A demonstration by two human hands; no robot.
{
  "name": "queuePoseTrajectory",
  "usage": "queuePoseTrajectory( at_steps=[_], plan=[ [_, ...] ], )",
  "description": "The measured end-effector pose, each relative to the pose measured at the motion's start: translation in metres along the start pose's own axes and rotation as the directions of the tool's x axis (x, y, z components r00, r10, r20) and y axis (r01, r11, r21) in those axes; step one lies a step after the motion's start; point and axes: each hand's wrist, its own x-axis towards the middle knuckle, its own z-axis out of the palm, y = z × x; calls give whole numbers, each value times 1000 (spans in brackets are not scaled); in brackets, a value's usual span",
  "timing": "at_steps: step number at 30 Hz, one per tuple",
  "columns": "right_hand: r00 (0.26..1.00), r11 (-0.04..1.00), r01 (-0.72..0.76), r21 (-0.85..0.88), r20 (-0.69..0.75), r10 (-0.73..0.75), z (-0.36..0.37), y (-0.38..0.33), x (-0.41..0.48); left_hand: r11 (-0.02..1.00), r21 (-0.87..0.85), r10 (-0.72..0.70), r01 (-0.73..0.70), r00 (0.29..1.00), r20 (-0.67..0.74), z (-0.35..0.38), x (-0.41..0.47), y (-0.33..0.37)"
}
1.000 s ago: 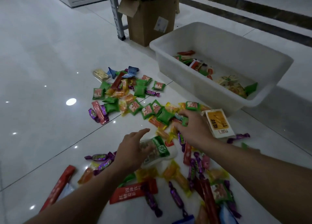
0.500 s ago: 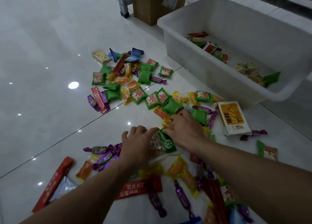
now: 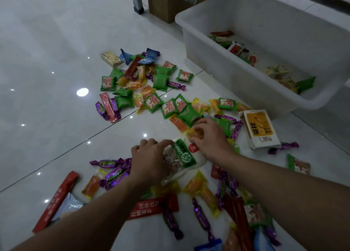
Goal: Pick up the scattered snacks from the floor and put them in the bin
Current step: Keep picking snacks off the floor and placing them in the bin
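1. Dozens of wrapped snacks lie on the glossy white tiled floor [image 3: 56, 42]: green square foil packets [image 3: 189, 114], purple twist-wrapped sweets [image 3: 111, 163], long red paper sachets [image 3: 153, 206]. Only a thin scatter sits in the bin, so I'd say this job is nowhere near half done.
2. The big white translucent plastic bin [image 3: 284, 23] stands on the floor at about 1 o'clock from the hands, just past the far edge of the pile.
3. The left hand [image 3: 149, 160] has its fingers curled over the left end of a clear-and-white plastic peanut pouch [image 3: 183, 156] with a green band. It's a proper grip, but I can't tell if the pouch is off the tiles yet.
4. The right hand [image 3: 210, 139] is at 1 o'clock of that pouch. Its fingers are bunched tight and pinch a small orange-yellow wrapped candy [image 3: 197, 132], with green packets right up against the knuckles.
5. So my read is that this is the grab step, with both hands loading up and nothing on its way to the bin yet.
6. Next up, I'd guess, both hands lift, swing to 1 o'clock over the near rim and let go.
   - The pouch looks slick and floppy, so it'll want a firm hold.
   - The white-and-yellow cardboard carton [image 3: 259, 127] at 3 o'clock of the right hand looks like an easy pickup afterwards.
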Motion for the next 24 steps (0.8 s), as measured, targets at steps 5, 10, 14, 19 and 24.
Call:
queuePoseTrajectory(
  at_steps=[5, 10, 14, 19, 24],
  plan=[
    [997, 999, 32, 24, -67, -30, -17, 1, -10, 987, -159, -15, 13, 1000, -7, -11, -1, 6],
    [989, 997, 76, -1, -129, -76, -38, -3, -20, 937, -348, -28, 24, 1000, -6, -19, -4, 12],
    [979, 994, 105, -19, -175, -106, -62, -5, -30, 920, -387, -32, 57, 997, 71, -27, -6, 20],
    [964, 991, 118, -62, -234, -129, -89, 0, -44, 972, -234, 22, 2, 995, 99, -37, -11, 35],
    [949, 993, 100, -66, -295, -115, -112, 5, -60, 885, -461, -48, 69, 997, 56, -46, -3, 54]
  ],
)
